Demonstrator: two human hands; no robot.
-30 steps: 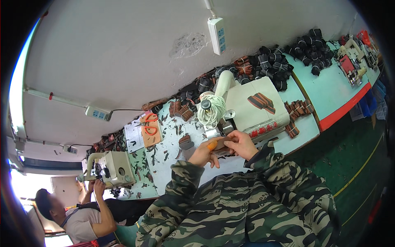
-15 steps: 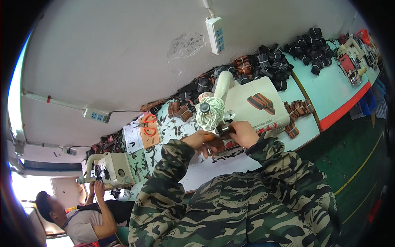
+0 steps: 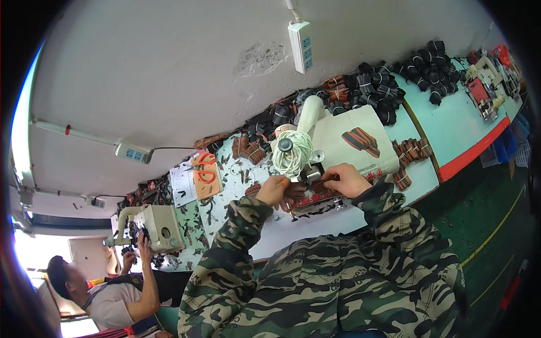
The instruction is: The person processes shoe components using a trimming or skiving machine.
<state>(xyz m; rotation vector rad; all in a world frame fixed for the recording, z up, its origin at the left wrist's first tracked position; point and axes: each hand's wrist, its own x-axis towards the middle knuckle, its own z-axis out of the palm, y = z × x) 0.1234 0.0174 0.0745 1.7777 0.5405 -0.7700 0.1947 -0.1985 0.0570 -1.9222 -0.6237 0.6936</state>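
So, head view: boxy cream metal machine (image 3: 338, 128) with a curved cream arm is the reference. Person's right hand (image 3: 348, 181) is at its front edge, grip pinched on a thin dark-brown strip (image 3: 323, 186), which sits at the front of the machine, just beside its small metal roller (image 3: 313, 176). Left hand (image 3: 271, 191) is at the machine's front-left, fingertips by loose brown flat pieces (image 3: 295, 194); can't tell whether that grip is closed.

Coil of pale whitish cord (image 3: 292, 155) stands over the machine's left end. Black-and-brown striped flat pieces (image 3: 362, 141) lie on its top. Tied brown bundles (image 3: 410, 155) to its right, tied black bundles (image 3: 376, 90) behind it.

Left of the machine: orange-handled scissors (image 3: 206, 177) on a tan board (image 3: 208, 190), white paper sheet (image 3: 181, 183) next to that, all on the pale surface (image 3: 276, 238). Further left, a co-worker (image 3: 115, 307) has hands at a second cream machine (image 3: 163, 228).
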